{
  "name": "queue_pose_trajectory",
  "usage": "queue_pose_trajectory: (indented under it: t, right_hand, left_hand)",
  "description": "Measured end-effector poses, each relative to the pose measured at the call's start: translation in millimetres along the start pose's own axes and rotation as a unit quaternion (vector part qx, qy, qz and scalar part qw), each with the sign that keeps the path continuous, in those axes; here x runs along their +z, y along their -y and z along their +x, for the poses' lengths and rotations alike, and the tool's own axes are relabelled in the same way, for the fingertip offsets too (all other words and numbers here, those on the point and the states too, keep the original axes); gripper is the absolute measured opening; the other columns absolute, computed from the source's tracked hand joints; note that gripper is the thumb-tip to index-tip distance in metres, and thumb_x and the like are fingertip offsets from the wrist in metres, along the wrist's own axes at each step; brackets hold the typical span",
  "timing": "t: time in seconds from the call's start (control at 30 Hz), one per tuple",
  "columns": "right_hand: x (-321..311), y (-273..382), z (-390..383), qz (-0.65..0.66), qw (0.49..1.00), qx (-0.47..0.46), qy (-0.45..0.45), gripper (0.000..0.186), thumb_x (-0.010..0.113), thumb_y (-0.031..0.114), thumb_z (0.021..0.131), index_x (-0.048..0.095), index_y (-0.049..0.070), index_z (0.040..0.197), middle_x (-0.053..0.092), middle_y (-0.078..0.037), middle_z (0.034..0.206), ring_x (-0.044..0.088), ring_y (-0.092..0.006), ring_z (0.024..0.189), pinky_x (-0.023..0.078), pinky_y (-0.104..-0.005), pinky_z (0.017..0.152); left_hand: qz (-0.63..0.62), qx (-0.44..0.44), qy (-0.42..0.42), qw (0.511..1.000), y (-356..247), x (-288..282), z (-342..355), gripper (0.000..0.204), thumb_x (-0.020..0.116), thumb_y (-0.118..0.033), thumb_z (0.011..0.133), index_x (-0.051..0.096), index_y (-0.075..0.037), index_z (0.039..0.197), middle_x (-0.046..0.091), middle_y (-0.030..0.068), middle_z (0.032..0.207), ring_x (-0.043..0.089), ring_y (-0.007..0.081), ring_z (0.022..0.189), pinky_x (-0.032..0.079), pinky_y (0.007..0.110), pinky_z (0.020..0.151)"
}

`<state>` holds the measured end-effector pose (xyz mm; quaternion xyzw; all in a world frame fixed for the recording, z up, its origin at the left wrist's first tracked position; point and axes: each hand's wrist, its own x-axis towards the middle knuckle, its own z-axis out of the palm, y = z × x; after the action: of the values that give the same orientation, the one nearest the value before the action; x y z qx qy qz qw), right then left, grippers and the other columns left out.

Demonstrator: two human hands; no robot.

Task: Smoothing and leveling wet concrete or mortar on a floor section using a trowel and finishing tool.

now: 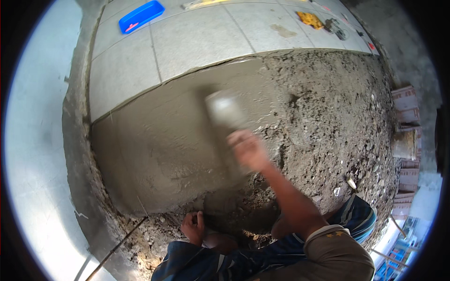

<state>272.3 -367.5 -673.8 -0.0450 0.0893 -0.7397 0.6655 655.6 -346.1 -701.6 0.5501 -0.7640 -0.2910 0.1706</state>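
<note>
My right hand (pixel 248 150) is closed around a trowel (pixel 226 108), whose pale metal blade is smeared by motion. The blade is over a smooth layer of wet grey mortar (pixel 154 140), and a darker streak runs down beside it. Near my knee, at the mortar's lower edge, my left hand (pixel 193 228) has its fingers curled in, with nothing visible in them. To the right of the smooth layer lies rough, crumbly mortar bed (pixel 328 117).
Laid grey floor tiles (pixel 192 42) border the mortar at the far side, with a blue tray (pixel 141 16) and a yellow cloth (pixel 310 20) on them. A bucket (pixel 404 144) and stacked boxes (pixel 406 104) stand right. A thin rod (pixel 117 247) lies lower left, by the wall (pixel 40 136).
</note>
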Motion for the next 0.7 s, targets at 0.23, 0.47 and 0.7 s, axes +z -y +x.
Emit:
queue_pose_trajectory:
  t: [0.23, 0.47, 0.7]
  right_hand:
    - [39.9, -173.2, 49.3, -0.676, 0.730, -0.013, -0.098, 0.026, 0.059, 0.032, 0.102, 0.066, 0.009, 0.111, 0.072, -0.018, 0.095, 0.072, -0.0355, 0.091, 0.055, -0.0434, 0.079]
    - [16.5, -47.0, 14.8, -0.774, 0.591, -0.127, -0.187, 0.018, 0.061, 0.028, 0.103, 0.064, 0.015, 0.114, 0.073, -0.009, 0.102, 0.073, -0.0244, 0.081, 0.062, -0.0401, 0.070]
    - [-12.8, 127.9, -68.6, -0.545, 0.693, -0.155, -0.447, 0.026, 0.052, 0.031, 0.109, 0.063, 0.009, 0.118, 0.066, -0.003, 0.095, 0.061, -0.0092, 0.064, 0.056, -0.0232, 0.052]
  left_hand:
    - [0.014, 0.006, 0.009, 1.000, 6.8, 3.6, -0.4, 0.023, 0.074, -0.029, 0.091, 0.069, -0.009, 0.080, 0.068, 0.0138, 0.072, 0.066, 0.0362, 0.065, 0.049, 0.044, 0.059]
    - [0.010, -0.006, -0.002, 1.000, 6.1, 5.2, -1.7, 0.025, 0.073, -0.030, 0.091, 0.070, -0.007, 0.081, 0.068, 0.0148, 0.072, 0.066, 0.0370, 0.065, 0.049, 0.045, 0.059]
    - [0.020, 0.001, 0.009, 1.000, 3.8, 4.1, 0.4, 0.026, 0.074, -0.030, 0.091, 0.070, -0.007, 0.081, 0.067, 0.0152, 0.071, 0.067, 0.0365, 0.065, 0.049, 0.045, 0.059]
